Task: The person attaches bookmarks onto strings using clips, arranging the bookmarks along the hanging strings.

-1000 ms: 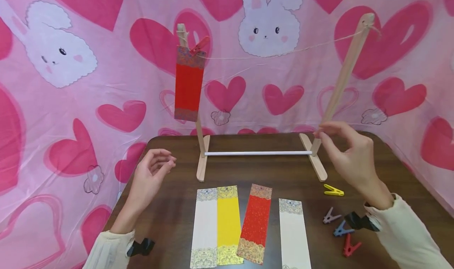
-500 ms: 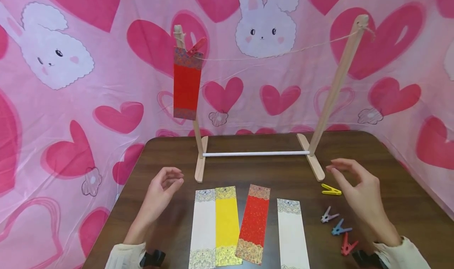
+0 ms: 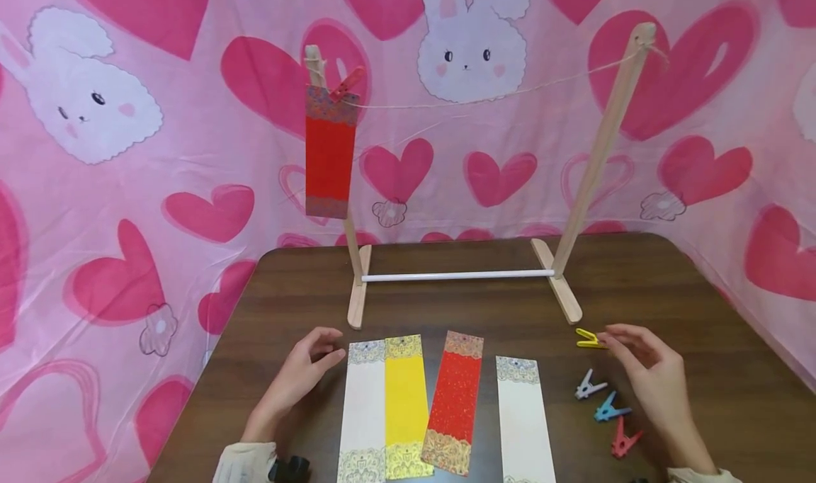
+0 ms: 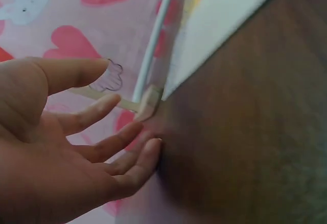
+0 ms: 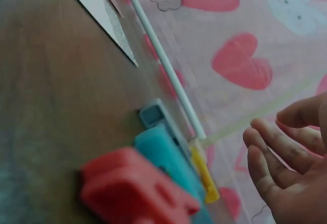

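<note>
My right hand (image 3: 653, 373) is over the table's right side, its fingertips overlapping one end of the yellow clothespin (image 3: 588, 338) in the head view. In the right wrist view the fingers are loosely bent, with a gap between them and that yellow clothespin (image 5: 203, 173). A grey clothespin (image 3: 590, 384), a blue one (image 3: 611, 407) and a red one (image 3: 625, 438) lie closer to me. My left hand (image 3: 299, 373) has relaxed fingers and holds nothing; it hovers just left of a white patterned paper strip (image 3: 363, 412).
Beside that strip lie a yellow strip (image 3: 406, 398), a red strip (image 3: 455, 398) and another white strip (image 3: 524, 419). Behind them stands a wooden frame (image 3: 596, 164) with a string (image 3: 478, 103) and a white crossbar (image 3: 459, 276). A red clothespin (image 3: 347, 84) holds a red strip (image 3: 330, 157) on the string.
My right hand has come down from beside the right post to the yellow clothespin. The left hand has lowered and shifted right, towards the white strip.
</note>
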The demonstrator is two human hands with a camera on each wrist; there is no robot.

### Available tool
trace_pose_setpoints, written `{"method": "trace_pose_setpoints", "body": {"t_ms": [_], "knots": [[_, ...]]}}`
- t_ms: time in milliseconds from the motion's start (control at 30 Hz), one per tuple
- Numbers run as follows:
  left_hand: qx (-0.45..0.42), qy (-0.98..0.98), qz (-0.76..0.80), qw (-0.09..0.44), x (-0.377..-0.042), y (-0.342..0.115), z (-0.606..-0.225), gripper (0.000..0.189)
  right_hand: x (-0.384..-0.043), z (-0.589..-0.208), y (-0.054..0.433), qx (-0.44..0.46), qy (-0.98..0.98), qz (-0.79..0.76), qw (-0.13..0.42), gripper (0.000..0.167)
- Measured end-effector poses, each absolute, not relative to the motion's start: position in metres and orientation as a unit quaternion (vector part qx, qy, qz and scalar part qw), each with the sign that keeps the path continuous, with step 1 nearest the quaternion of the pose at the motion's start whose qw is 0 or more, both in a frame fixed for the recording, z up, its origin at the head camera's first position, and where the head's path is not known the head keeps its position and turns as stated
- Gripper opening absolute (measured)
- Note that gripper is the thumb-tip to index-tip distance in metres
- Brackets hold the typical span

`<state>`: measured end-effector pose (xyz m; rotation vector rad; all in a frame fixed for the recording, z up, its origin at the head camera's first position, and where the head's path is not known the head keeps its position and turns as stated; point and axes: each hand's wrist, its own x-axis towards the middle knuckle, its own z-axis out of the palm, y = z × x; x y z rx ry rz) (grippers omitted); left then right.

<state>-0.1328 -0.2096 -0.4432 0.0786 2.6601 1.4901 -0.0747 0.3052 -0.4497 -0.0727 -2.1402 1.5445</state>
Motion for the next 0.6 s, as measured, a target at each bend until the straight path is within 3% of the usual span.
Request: {"method": "trace_pose_setpoints", "body": {"t_ms": [300, 600], "knots": [[0.018, 0.877, 0.478, 0.039, -0.131, -0.215, -0.46, 0.042, -0.061, -0.471, 0.319, -0.011, -0.702, 0.686, 0.189, 0.023], [0.051, 0.894, 0.443, 0.044, -0.133, -0.206, -0.468, 0.053, -0.065, -0.476, 0.318, -0.037, -0.847, 0.515, 0.126, 0.026]]}}
